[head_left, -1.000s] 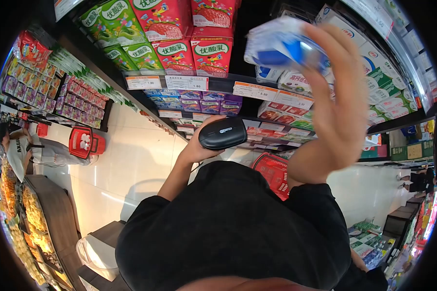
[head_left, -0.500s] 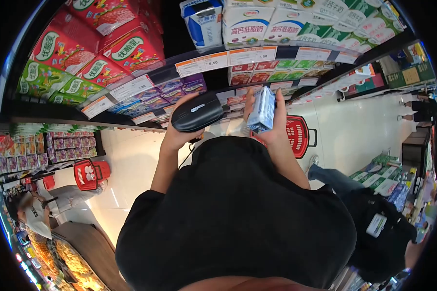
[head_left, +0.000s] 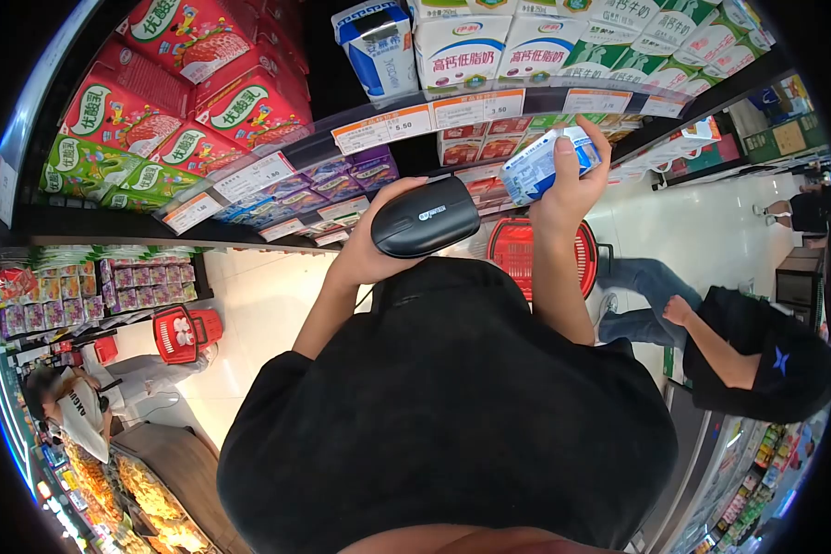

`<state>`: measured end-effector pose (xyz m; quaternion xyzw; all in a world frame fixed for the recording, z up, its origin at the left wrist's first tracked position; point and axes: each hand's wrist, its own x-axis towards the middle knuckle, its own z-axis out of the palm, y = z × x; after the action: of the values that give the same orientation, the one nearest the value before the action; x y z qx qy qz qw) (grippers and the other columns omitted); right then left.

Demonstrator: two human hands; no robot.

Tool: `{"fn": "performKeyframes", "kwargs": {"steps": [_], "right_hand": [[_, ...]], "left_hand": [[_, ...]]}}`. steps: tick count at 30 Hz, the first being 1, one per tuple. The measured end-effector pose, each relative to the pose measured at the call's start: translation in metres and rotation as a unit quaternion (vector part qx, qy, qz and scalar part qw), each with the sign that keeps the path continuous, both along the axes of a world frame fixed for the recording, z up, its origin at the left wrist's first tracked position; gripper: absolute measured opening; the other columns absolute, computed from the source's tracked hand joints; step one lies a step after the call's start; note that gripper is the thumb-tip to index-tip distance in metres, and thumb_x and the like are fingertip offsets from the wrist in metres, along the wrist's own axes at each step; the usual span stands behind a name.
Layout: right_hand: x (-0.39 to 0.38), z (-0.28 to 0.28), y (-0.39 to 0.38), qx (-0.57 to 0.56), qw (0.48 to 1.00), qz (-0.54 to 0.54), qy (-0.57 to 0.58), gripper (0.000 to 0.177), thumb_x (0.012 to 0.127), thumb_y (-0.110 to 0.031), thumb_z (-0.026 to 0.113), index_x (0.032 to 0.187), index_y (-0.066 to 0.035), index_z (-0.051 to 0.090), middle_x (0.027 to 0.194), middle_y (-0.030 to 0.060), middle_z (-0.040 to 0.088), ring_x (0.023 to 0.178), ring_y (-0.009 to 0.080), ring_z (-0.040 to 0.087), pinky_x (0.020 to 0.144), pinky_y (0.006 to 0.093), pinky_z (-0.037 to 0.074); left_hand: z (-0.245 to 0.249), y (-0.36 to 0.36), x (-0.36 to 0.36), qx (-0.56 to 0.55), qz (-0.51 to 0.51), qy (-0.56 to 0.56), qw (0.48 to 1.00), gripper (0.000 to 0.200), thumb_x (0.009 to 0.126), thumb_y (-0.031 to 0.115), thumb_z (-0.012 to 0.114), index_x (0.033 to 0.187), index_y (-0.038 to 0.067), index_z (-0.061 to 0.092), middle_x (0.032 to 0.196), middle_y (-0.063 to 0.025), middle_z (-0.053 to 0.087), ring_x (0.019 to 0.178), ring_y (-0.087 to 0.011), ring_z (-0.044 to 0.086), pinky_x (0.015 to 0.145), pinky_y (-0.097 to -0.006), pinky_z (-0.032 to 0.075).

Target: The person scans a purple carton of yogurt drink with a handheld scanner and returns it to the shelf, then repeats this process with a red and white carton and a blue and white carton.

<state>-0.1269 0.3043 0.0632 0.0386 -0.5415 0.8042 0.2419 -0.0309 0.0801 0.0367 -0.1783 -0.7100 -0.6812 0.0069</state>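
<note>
My left hand [head_left: 365, 249] is closed around a black handheld barcode scanner [head_left: 423, 220], whose rounded top faces up. In my right hand [head_left: 568, 194] is a small blue-and-white milk carton [head_left: 532, 174], tilted, with the thumb laid across it. The carton is apart from the scanner, up and to its right, in front of the lower shelf. Above both hands runs a shelf edge with price tags [head_left: 478, 107]. A similar blue-and-white carton [head_left: 383, 55] stands on that shelf, beside white milk cartons [head_left: 462, 60].
Red drink cartons [head_left: 194, 42] and green ones [head_left: 88, 166] fill the shelf's left. A red shopping basket [head_left: 512, 258] is on the floor beyond my right forearm. A person in black [head_left: 725, 323] is at the right; another person [head_left: 81, 411] is at the left near a second red basket [head_left: 169, 334].
My right hand has moved up and right, turning the carton over to a tilt. The scanner has shifted right. The person at the right has moved and now shows a cap and arm.
</note>
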Motion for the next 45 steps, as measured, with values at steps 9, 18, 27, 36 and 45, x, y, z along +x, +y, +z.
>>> {"fn": "performKeyframes", "kwargs": {"steps": [9,18,27,36,45], "right_hand": [[0.006,-0.008,-0.002,0.003,1.0,0.012,-0.004,0.042,0.082,-0.012,0.07,0.119,-0.001,0.053,0.097,0.0067,0.057,0.085,0.0109,0.055,0.077,0.0258,0.047],[0.013,-0.017,0.001,0.003,0.999,0.034,-0.028,0.044,0.082,-0.014,0.072,0.12,-0.002,0.052,0.098,0.0066,0.057,0.085,0.0112,0.055,0.079,0.026,0.046],[0.016,-0.018,-0.001,-0.042,0.994,0.052,-0.086,0.035,0.089,-0.016,0.06,0.12,-0.002,0.05,0.097,0.0115,0.058,0.081,0.0177,0.06,0.072,0.0338,0.054],[0.016,-0.033,-0.011,-0.151,0.973,0.081,-0.155,0.034,0.091,-0.019,0.06,0.119,-0.002,0.05,0.093,0.0087,0.058,0.081,0.016,0.062,0.071,0.0306,0.054],[0.012,-0.035,-0.01,-0.159,0.973,0.069,-0.152,0.034,0.089,-0.014,0.065,0.119,-0.002,0.052,0.095,0.0063,0.058,0.081,0.0116,0.059,0.072,0.027,0.051]], "left_hand": [[-0.005,0.0,0.01,0.003,0.016,0.0,1.0,0.083,0.064,0.001,0.081,0.137,0.002,0.041,0.13,-0.0118,0.05,0.121,-0.0198,0.05,0.102,-0.0315,0.037],[-0.003,0.002,0.017,-0.032,0.019,0.013,0.999,0.083,0.063,0.001,0.081,0.136,0.002,0.042,0.132,-0.0115,0.049,0.122,-0.0201,0.05,0.102,-0.032,0.038],[-0.012,0.005,0.02,-0.012,0.003,-0.023,1.0,0.082,0.065,0.0,0.08,0.137,0.001,0.041,0.133,-0.012,0.049,0.124,-0.0207,0.049,0.103,-0.0325,0.037],[-0.008,0.013,0.018,-0.041,0.002,-0.011,0.999,0.081,0.066,-0.002,0.077,0.138,0.003,0.04,0.134,-0.0133,0.048,0.125,-0.0223,0.048,0.104,-0.0326,0.036],[-0.004,0.013,0.014,-0.039,-0.006,0.001,0.999,0.082,0.066,-0.003,0.077,0.139,0.003,0.039,0.135,-0.0134,0.048,0.125,-0.022,0.048,0.103,-0.0318,0.037]]}}
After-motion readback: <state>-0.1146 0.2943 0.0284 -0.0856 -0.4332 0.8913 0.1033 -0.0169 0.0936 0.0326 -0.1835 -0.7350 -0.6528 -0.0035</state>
